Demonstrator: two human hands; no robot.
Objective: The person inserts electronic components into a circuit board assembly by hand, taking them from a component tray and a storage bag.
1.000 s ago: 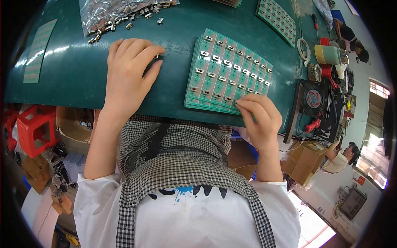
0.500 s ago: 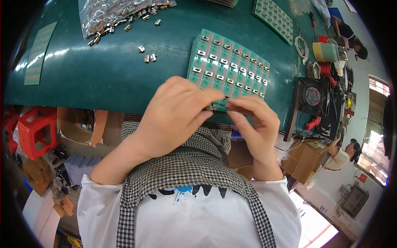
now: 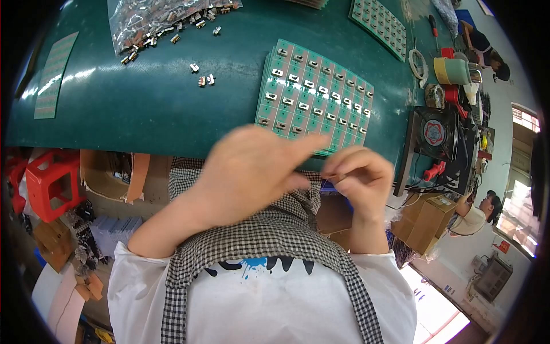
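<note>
A stack of green circuit-board panels (image 3: 321, 78) lies at the table's near edge, its top panel set with rows of small slide switches (image 3: 303, 106). My left hand (image 3: 246, 175) is over the stack's near left corner, smeared by motion. Its index finger stretches right across the near row, and whether it holds anything does not show. Just off the near right edge, my right hand (image 3: 366, 176) has thumb and fingers pinched together. Something small and dark is at those fingertips, too small to name. Loose slide switches (image 3: 202, 81) lie left of the stack.
A clear plastic bag (image 3: 152, 23) of switches spills at the back left. Other panels lie at the far left (image 3: 55, 77) and back right (image 3: 379, 26). To the right stand a fan (image 3: 434, 132) and a green cup (image 3: 455, 73). Two people are farther right.
Both hands have drawn back toward me from the near row, uncovering switches at its left end. My right hand has also shifted slightly right and its fingers have closed into a pinch.
</note>
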